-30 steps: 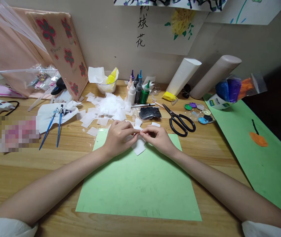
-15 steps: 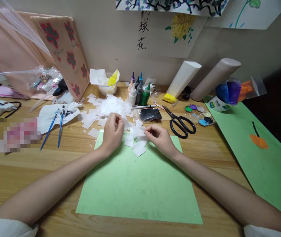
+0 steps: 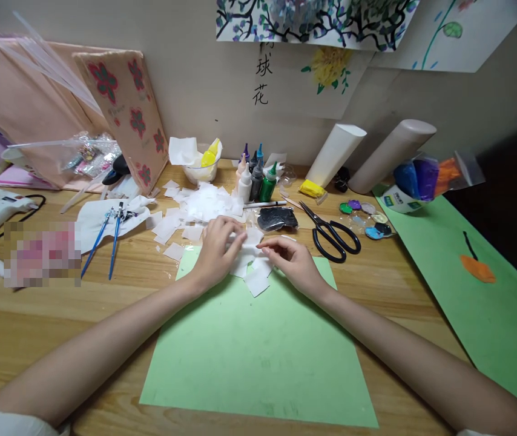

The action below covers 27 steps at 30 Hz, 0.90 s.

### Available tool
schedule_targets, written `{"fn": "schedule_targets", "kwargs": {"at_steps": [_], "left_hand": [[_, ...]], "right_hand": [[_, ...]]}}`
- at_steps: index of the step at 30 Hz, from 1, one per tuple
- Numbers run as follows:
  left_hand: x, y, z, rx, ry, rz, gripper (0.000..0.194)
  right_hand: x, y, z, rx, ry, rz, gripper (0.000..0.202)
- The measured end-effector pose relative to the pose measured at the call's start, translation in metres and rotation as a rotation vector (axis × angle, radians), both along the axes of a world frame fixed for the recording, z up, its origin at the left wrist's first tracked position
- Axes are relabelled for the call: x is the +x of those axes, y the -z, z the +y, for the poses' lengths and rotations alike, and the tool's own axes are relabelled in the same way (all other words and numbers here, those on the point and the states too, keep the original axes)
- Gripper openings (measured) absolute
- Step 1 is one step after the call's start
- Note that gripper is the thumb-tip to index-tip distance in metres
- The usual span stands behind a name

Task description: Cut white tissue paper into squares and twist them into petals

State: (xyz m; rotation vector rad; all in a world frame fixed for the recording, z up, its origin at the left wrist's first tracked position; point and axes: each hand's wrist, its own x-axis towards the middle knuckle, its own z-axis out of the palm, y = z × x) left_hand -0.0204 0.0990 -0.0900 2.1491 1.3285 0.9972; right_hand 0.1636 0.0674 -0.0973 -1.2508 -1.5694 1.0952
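Note:
A green sheet [image 3: 258, 351] lies on the wooden table, with several white paper squares [image 3: 256, 282] near its far edge. Over the left side of these squares is my left hand [image 3: 218, 249], fingers bent and a little apart, nothing clearly held. My right hand [image 3: 292, 260] is pinched at the squares' right side; whatever is between its fingertips is too small to make out. A heap of loose white paper pieces [image 3: 208, 203] lies just beyond my left hand.
Black-handled scissors [image 3: 331, 233] and a black packet [image 3: 277, 218] lie beyond my right hand. Paint bottles [image 3: 256, 181] and a bowl [image 3: 199, 172] stand at the back. Brushes [image 3: 114, 248] rest on the left; another green sheet [image 3: 480, 309] is on the right.
My left hand has opened from a closed pinch and moved right over the paper squares. My right hand has shifted slightly left. The view has tilted up a little.

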Motion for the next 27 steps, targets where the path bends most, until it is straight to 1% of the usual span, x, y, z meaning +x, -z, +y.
{"fn": "schedule_targets", "kwargs": {"at_steps": [3, 4, 5, 6, 7, 8, 11, 12, 14, 17, 19, 21, 24, 27], "left_hand": [[-0.006, 0.008, 0.01, 0.017, -0.367, -0.09, 0.013], [-0.007, 0.009, 0.011, 0.03, -0.452, -0.102, 0.014], [-0.008, 0.008, 0.011, 0.045, -0.491, -0.098, 0.02], [-0.008, 0.007, 0.01, 0.061, -0.483, -0.079, 0.027], [-0.007, 0.005, 0.008, 0.073, -0.433, -0.044, 0.031], [-0.005, 0.003, 0.005, 0.079, -0.353, 0.009, 0.032], [-0.001, -0.002, -0.004, 0.071, -0.087, 0.185, 0.022], [0.0, -0.003, -0.006, 0.065, -0.032, 0.218, 0.021], [0.0, -0.001, -0.006, 0.048, 0.019, 0.24, 0.02], [-0.001, 0.002, -0.002, -0.008, 0.038, 0.198, 0.019], [-0.003, 0.002, 0.001, -0.047, 0.027, 0.13, 0.017], [-0.005, 0.002, 0.005, -0.063, -0.016, 0.041, 0.016], [-0.007, 0.003, 0.009, -0.07, -0.131, -0.096, 0.016], [-0.009, 0.007, 0.012, -0.169, -0.165, -0.202, 0.019]], "right_hand": [[0.0, 0.0, -0.002, 0.044, -0.016, -0.123, 0.016], [0.001, -0.001, -0.003, 0.077, -0.036, -0.175, 0.016], [0.001, -0.001, -0.004, 0.111, -0.063, -0.225, 0.016], [0.002, -0.003, -0.004, 0.141, -0.096, -0.27, 0.018], [0.002, -0.004, -0.003, 0.161, -0.134, -0.305, 0.019], [0.003, -0.005, -0.003, 0.17, -0.179, -0.328, 0.02], [0.006, -0.008, 0.0, 0.156, -0.296, -0.318, 0.016], [0.006, -0.009, 0.001, 0.147, -0.318, -0.299, 0.015], [0.007, -0.009, 0.002, 0.137, -0.325, -0.264, 0.016], [0.007, -0.008, 0.003, 0.145, -0.306, -0.239, 0.019], [0.007, -0.008, 0.003, 0.143, -0.284, -0.233, 0.02], [0.007, -0.007, 0.004, 0.125, -0.258, -0.225, 0.021], [0.007, -0.006, 0.004, 0.073, -0.234, -0.194, 0.022], [0.007, -0.005, 0.004, 0.038, -0.219, -0.169, 0.021]]}}
